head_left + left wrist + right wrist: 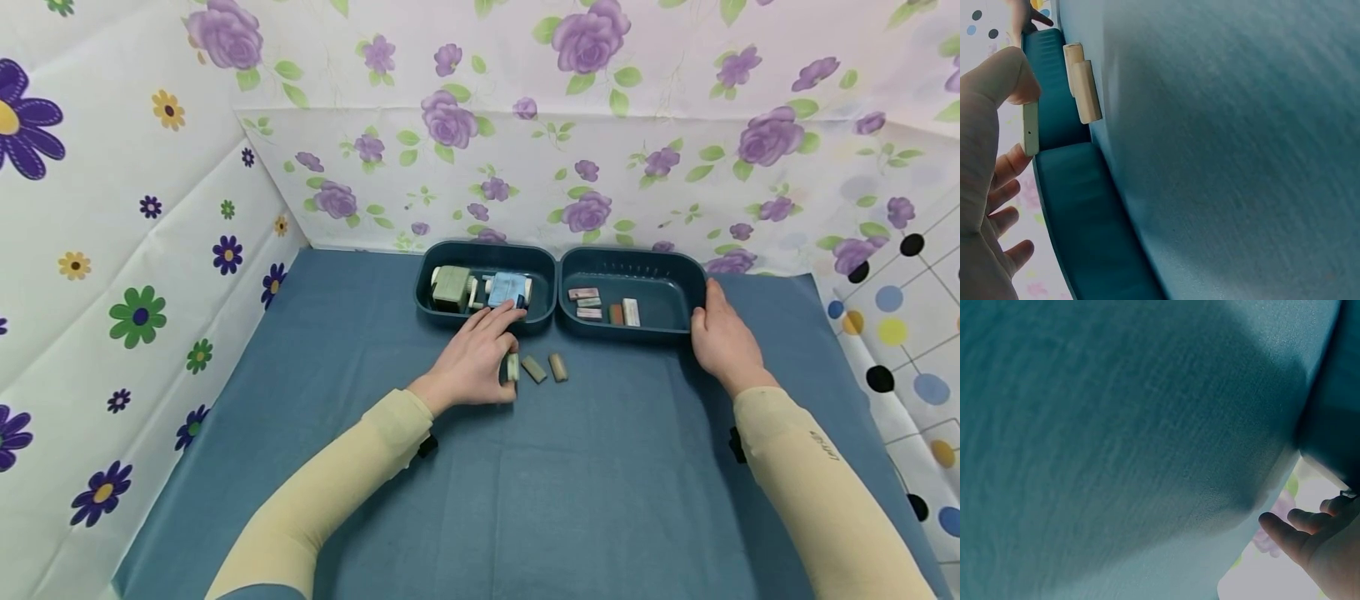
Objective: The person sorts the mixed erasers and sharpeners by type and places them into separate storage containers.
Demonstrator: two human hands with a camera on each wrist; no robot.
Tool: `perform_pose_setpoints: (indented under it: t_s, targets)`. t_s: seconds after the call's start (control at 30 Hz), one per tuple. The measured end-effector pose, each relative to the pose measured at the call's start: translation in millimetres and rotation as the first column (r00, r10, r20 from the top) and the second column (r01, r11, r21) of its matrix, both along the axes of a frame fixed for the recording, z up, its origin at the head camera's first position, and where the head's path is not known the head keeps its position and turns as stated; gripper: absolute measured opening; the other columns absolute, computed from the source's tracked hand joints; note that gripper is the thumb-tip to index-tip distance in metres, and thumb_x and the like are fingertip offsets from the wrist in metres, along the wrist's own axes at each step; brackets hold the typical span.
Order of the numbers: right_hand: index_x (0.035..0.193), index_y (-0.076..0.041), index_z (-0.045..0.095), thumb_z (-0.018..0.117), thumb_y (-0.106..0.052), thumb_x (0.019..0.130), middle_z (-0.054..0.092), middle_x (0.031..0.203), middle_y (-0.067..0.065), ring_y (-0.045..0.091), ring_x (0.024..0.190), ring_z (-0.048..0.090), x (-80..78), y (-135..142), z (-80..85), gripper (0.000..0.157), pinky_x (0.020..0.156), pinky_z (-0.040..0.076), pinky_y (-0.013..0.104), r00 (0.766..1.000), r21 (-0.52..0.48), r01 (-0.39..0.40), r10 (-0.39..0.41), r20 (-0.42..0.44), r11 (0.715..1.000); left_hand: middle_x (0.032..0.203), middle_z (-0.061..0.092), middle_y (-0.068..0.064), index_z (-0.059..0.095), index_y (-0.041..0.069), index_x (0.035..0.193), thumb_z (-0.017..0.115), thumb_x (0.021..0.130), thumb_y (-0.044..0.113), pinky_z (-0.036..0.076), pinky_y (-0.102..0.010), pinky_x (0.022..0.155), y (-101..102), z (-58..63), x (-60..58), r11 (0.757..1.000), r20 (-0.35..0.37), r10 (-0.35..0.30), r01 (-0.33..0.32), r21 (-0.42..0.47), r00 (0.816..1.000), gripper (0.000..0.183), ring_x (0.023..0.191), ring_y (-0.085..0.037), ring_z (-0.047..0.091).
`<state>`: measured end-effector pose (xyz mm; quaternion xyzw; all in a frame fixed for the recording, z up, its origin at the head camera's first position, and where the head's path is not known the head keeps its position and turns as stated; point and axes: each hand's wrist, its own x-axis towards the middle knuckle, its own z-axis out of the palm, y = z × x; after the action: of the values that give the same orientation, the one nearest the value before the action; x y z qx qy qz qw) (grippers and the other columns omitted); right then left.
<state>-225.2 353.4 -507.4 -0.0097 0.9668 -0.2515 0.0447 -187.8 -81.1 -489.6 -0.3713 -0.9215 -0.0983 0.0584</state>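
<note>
My left hand (pixel 476 354) pinches a small pale green block (pixel 1030 128) between thumb and index finger, above the table in front of the left tray (pixel 457 321). Its other fingers spread loosely in the left wrist view. Two greyish wooden blocks, a left one (pixel 534 369) and a right one (pixel 558 367), lie on the cloth beside that hand. At the far end of the right tray (pixel 675 304), my right hand (pixel 726 340) rests against the outer wall with fingers extended. Inside that tray are several small blocks, among them a white block (pixel 631 312) and a brown block (pixel 617 314).
The left tray holds a green toy vehicle (pixel 452 287) and a light blue toy vehicle (pixel 507 289) with pale wheels. Both trays stand side by side near the back of the blue cloth (pixel 585 483). Flowered sheets (pixel 450 183) hang behind and at the sides.
</note>
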Motion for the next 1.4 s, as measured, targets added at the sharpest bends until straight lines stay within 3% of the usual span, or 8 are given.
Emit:
perform_pose_setpoints:
  t_s: [0.37, 1.03, 1.4]
  targets:
    - [0.169, -0.002, -0.013, 0.014, -0.037, 0.117, -0.005, 0.175, 0.028, 0.056, 0.157, 0.013, -0.4, 1.0, -1.6, 0.068, 0.123, 0.017, 0.072, 1.0, 0.0, 0.0, 0.0, -0.011, 1.0, 0.173, 0.031, -0.006, 0.07, 0.019, 0.101, 0.083, 0.078, 0.043, 0.014, -0.044, 0.133, 0.0, -0.9, -0.7, 1.0, 0.003, 0.022, -0.022, -0.014, 1.0, 0.035, 0.165, -0.022, 0.011]
    - [0.169, -0.003, -0.015, 0.013, -0.038, 0.117, -0.007, 0.175, 0.028, 0.057, 0.156, 0.013, -0.4, 0.1, 0.0, 0.068, 0.121, 0.018, 0.073, 1.0, 0.011, 0.003, -0.003, 0.014, 1.0, 0.172, 0.035, -0.008, 0.07, 0.019, 0.099, 0.082, 0.077, 0.04, 0.015, -0.046, 0.132, -2.7, -0.7, 0.1, 1.0, -0.026, 0.006, -0.006, -0.004, 1.0, 0.033, 0.165, -0.022, 0.011]
    - [0.169, -0.002, -0.014, 0.013, -0.037, 0.117, -0.006, 0.175, 0.029, 0.058, 0.155, 0.013, 0.9, -2.0, 2.1, 0.068, 0.121, 0.018, 0.074, 1.0, 0.008, -0.004, 0.004, 0.015, 1.0, 0.171, 0.035, -0.01, 0.072, 0.018, 0.105, 0.083, 0.082, 0.037, 0.021, -0.049, 0.131, -8.2, 0.0, -0.1, 0.996, -0.036, 0.041, -0.038, 0.076, 0.999, 0.032, 0.164, -0.026, 0.015]
